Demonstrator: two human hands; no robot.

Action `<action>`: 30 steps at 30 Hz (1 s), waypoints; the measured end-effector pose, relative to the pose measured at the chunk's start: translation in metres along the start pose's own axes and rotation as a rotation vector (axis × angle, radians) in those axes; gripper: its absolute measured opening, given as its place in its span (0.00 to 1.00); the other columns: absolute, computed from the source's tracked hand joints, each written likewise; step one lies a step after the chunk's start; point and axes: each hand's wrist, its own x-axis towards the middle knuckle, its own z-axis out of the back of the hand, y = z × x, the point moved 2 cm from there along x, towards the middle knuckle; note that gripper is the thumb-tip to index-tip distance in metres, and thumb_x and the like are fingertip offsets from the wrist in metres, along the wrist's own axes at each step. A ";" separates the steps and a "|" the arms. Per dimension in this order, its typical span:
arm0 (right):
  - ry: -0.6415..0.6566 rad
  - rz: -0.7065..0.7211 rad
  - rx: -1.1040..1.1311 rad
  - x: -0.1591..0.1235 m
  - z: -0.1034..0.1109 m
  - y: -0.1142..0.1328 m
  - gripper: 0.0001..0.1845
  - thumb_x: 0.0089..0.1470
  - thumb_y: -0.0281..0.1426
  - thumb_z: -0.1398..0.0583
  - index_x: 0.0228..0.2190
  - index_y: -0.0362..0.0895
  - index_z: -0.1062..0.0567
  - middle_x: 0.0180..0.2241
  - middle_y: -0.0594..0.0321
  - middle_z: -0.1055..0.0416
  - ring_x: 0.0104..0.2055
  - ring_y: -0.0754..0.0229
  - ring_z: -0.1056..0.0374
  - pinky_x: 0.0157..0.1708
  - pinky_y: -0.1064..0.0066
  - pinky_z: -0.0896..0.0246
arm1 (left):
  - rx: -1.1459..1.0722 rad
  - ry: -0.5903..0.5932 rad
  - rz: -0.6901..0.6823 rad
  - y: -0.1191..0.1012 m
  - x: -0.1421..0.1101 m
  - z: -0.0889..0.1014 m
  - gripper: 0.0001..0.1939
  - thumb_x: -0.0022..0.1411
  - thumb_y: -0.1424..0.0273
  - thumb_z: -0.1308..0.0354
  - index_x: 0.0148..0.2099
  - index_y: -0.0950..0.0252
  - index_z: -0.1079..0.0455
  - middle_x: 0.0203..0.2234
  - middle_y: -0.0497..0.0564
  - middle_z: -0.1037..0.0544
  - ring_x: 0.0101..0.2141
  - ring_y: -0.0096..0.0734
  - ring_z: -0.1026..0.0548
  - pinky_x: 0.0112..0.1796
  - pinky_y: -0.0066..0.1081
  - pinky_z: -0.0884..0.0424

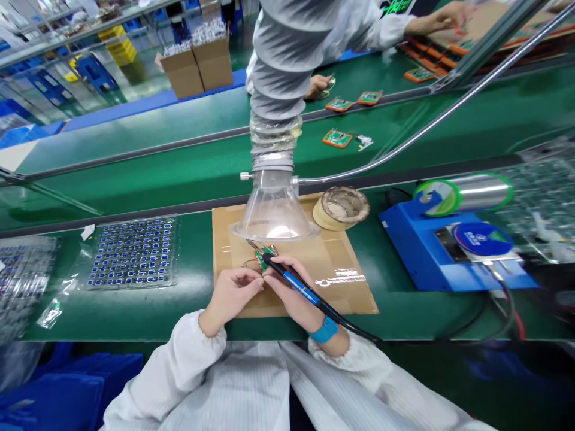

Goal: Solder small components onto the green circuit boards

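My right hand (291, 290) holds a soldering iron (302, 288) with a black and blue handle, its tip end pointing up and left. The thumb of that hand meets the fingertips of my left hand (236, 292), which is closed in a pinch. What lies between the fingertips is too small to make out; a thin wire shows just above my left hand. Just beyond the fingers, a small green circuit board (260, 258) lies on a brown cardboard sheet (242, 254), partly hidden by the iron and hand.
A clear fume hood (275, 209) hangs low over the cardboard. A round pot (341, 208) stands behind right, a blue solder-wire stand (417, 251) farther right. Left lies a tray of small blue parts (132, 251). Across the green belt, a co-worker's hand (318, 86) is near orange-edged boards (338, 138).
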 end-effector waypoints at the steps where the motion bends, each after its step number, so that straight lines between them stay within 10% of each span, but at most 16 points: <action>1: -0.011 -0.006 0.003 0.000 0.000 0.000 0.15 0.53 0.33 0.32 0.42 0.50 0.26 0.33 0.66 0.21 0.36 0.59 0.23 0.43 0.65 0.26 | -0.001 -0.014 -0.004 0.000 0.000 0.000 0.13 0.57 0.61 0.33 0.32 0.68 0.21 0.27 0.53 0.17 0.27 0.30 0.22 0.32 0.26 0.28; 30: -0.084 -0.026 0.077 0.010 -0.003 -0.001 0.14 0.51 0.31 0.31 0.40 0.50 0.24 0.31 0.67 0.21 0.34 0.60 0.22 0.39 0.67 0.24 | 0.114 -0.158 -0.066 0.003 0.004 -0.001 0.11 0.59 0.63 0.35 0.34 0.65 0.18 0.28 0.52 0.16 0.27 0.29 0.23 0.32 0.26 0.28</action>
